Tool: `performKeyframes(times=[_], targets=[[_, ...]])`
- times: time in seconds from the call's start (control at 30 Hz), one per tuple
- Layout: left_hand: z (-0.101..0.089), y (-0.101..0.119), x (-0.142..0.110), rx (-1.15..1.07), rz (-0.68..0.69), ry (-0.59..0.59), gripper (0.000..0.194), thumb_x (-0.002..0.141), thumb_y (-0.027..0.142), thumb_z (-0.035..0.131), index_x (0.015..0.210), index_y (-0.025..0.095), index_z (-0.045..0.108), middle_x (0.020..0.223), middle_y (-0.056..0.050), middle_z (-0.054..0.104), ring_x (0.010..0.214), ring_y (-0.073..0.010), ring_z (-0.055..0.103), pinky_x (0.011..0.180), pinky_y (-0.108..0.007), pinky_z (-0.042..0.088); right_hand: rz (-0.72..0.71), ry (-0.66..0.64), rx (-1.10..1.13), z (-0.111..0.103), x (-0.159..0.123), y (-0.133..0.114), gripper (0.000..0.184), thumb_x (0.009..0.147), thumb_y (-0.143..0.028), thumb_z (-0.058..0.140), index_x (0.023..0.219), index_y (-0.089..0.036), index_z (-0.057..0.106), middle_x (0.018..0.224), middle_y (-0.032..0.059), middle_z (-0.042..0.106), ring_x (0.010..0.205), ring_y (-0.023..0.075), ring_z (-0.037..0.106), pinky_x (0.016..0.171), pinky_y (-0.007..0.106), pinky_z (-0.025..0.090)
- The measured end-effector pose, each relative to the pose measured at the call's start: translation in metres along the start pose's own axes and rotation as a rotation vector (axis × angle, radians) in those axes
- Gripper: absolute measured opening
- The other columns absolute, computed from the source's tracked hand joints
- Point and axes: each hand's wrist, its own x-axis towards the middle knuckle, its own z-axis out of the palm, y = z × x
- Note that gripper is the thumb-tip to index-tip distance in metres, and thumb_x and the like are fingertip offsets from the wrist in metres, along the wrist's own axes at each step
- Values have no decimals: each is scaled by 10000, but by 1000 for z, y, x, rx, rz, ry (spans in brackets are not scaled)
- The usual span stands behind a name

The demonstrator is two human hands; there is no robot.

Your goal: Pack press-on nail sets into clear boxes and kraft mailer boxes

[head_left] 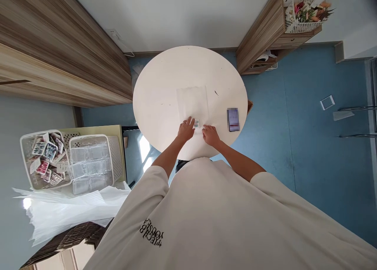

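Observation:
A thin translucent sheet [193, 101], possibly bubble wrap or a bag, lies flat on the round white table [159, 77]. On its near part sits a small clear pack [196, 123] with tiny dark and bluish contents too small to name. My left hand [186, 129] rests over the sheet's near left part, fingers stretched out and their tips at the pack's left side. To the right of the pack, my right hand [210, 135] has its fingers curled together by the sheet's near right corner. What its fingertips hold, if anything, is hidden.
A phone-like purple rectangle [233, 119] lies at the table's right. At left, one white basket [23, 152] holds small colourful packs, another [113, 160] clear boxes. White sheets [73, 209] are stacked below. Wooden cabinets [259, 30] flank the table.

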Motion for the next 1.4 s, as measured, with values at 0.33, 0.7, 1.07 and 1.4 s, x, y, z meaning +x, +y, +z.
performKeyframes(times=[0.33, 0.7, 1.07, 1.4], targets=[[-19, -15, -9, -26, 12, 16, 702, 948, 608, 686, 1526, 254, 502, 1714, -139, 381, 1523, -396, 436, 1261, -551, 350, 120, 14, 120, -33, 44, 3, 272, 1001, -168, 448, 1146, -190, 677, 1253, 164, 691, 1132, 321, 616, 1019, 458, 433], [-17, -16, 13, 42, -64, 29, 218, 1061, 252, 518, 1182, 235, 700, 1520, -130, 563, 1392, -348, 531, 1125, -519, 484, 55, 139, 54, -38, 49, 0, 408, 989, -125, 441, 1333, -164, 657, 1410, 177, 602, 1269, 340, 515, 1076, 475, 383], [-12, -17, 19, 162, -83, 111, 270, 1047, 178, 481, 1218, 211, 688, 1403, -152, 641, 1352, -328, 571, 1115, -483, 467, -142, -12, -125, -17, 41, -13, 405, 991, -103, 477, 1331, -161, 691, 1411, 173, 636, 1191, 334, 561, 998, 449, 398], [2, -8, -6, 244, 206, 30, 483, 975, 169, 522, 1457, 179, 556, 1651, -185, 468, 1463, -366, 496, 1156, -512, 426, -166, 16, -120, -11, 38, -9, 478, 984, -59, 466, 1401, -166, 674, 1418, 162, 652, 1262, 332, 544, 1093, 453, 339]])
